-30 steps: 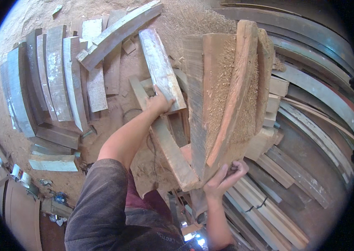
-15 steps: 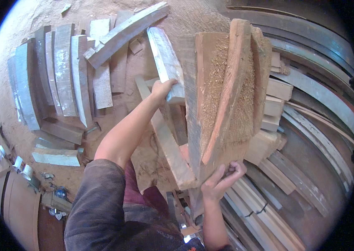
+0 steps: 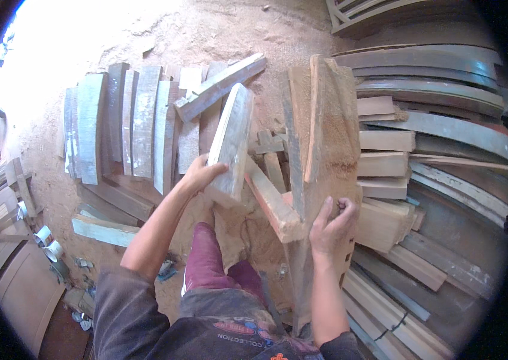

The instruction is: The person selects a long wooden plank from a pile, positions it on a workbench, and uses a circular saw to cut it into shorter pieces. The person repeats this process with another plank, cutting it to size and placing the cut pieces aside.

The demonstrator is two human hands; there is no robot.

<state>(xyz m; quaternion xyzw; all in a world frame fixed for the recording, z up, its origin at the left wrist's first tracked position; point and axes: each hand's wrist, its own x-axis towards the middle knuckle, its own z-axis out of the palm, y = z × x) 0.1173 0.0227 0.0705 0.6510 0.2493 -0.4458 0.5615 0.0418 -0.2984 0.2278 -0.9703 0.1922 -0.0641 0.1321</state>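
A short, thick wooden board [image 3: 234, 141] with whitish, weathered faces is gripped by my left hand [image 3: 203, 175] near its lower end. It stands tilted, left of the dusty wooden bench [image 3: 341, 144]. My right hand [image 3: 329, 229] hovers over or rests on the bench's near part, I cannot tell which; its fingers are curled and nothing shows in them. A narrow, rough strip of wood [image 3: 314, 114] lies lengthwise on the bench. A wooden brace [image 3: 275, 207] slants against the bench's left side.
Several grey-white boards [image 3: 91, 129] lie in a row on the sandy floor [image 3: 44, 180] at left. A notched timber [image 3: 221, 87] lies across some of them. Right of the bench are stacked blocks [image 3: 386, 165], long curved planks [image 3: 446, 129] and bundled strips [image 3: 395, 315]. White cups [image 3: 52, 249] stand at lower left.
My left hand has drawn the board back toward me and left, away from the bench, and its top now leans right. My right hand stays curled by the bench. The view has shifted.
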